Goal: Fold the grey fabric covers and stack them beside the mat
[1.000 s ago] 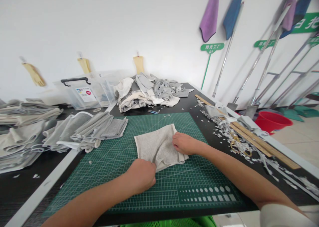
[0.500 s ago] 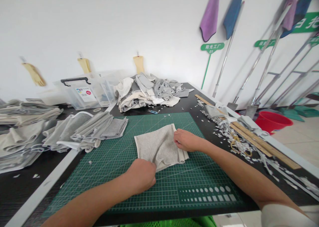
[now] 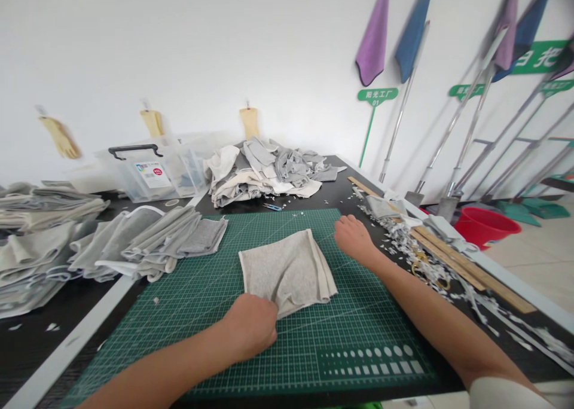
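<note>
A folded grey cloth piece (image 3: 287,271) lies in the middle of the green cutting mat (image 3: 359,337). My left hand (image 3: 251,331) is closed on the cloth's near edge and pins it to the mat. My right hand (image 3: 354,238) is off the cloth, to its right over the mat's far right part. It holds nothing and its fingers are loosely extended. A fanned pile of folded grey cloths (image 3: 156,238) lies at the mat's left edge.
A heap of grey and white offcuts (image 3: 264,170) sits behind the mat, with small blue snips (image 3: 272,206) in front. A clear plastic box (image 3: 152,170) and cloth stacks (image 3: 40,229) stand at left. Wooden rulers (image 3: 470,268), scissors (image 3: 426,265) and scraps line the right edge; a red bucket (image 3: 487,223) stands beyond it.
My right hand has let go of the cloth's right edge and moved right and away from it. My left hand has stayed on the near edge.
</note>
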A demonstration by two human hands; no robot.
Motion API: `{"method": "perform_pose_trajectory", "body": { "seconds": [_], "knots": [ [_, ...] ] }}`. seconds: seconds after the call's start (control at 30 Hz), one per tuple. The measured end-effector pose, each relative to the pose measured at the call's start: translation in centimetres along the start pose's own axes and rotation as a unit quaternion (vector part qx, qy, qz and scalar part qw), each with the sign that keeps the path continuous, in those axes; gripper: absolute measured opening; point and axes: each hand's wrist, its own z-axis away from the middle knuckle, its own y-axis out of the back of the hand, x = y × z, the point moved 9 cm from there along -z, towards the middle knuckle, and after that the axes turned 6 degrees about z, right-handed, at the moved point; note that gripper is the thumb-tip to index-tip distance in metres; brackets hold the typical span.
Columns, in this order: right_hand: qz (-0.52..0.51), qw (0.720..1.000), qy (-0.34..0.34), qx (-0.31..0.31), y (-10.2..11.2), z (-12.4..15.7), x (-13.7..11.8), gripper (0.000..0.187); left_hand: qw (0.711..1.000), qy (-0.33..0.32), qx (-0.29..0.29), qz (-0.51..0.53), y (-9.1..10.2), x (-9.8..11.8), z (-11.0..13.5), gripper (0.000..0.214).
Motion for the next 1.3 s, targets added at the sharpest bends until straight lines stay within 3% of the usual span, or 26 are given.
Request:
{"method": "perform_pose_trajectory", "body": {
  "seconds": [0.17,0.33,0.67,0.9,1.07,1.2,1.3],
  "knots": [
    [0.027,0.992,-0.119,-0.004,-1.5,0.6,4.3,0.028,1.0,0.0,-0.002,0.004,-0.1,0.0,0.1,0.028],
    [0.003,0.976,-0.209,-0.063,-4.1,1.3,7.9,0.033,1.0,0.001,-0.006,0.009,-0.3,-0.1,0.1,0.029],
    [-0.048,0.958,-0.233,-0.159,-8.0,1.1,10.9,0.024,0.999,-0.014,0.033,0.002,-0.6,-0.2,-0.1,0.027],
    [-0.069,0.944,-0.294,-0.134,-8.6,1.7,12.8,0.041,1.0,-0.017,0.024,0.002,-0.2,0.0,0.0,0.028],
    [-0.079,0.942,-0.313,-0.095,-8.3,1.7,13.2,0.036,1.0,-0.008,0.02,0.002,-0.4,-0.2,-0.1,0.028],
    [-0.096,0.952,-0.286,-0.056,-7.4,1.1,12.3,0.04,0.999,-0.019,0.031,-0.003,-0.5,-0.1,-0.2,0.029],
    [-0.118,0.966,-0.228,-0.017,-6.1,0.1,10.4,0.033,0.999,-0.031,0.03,-0.006,-0.4,0.0,0.0,0.029]
  ]
}}
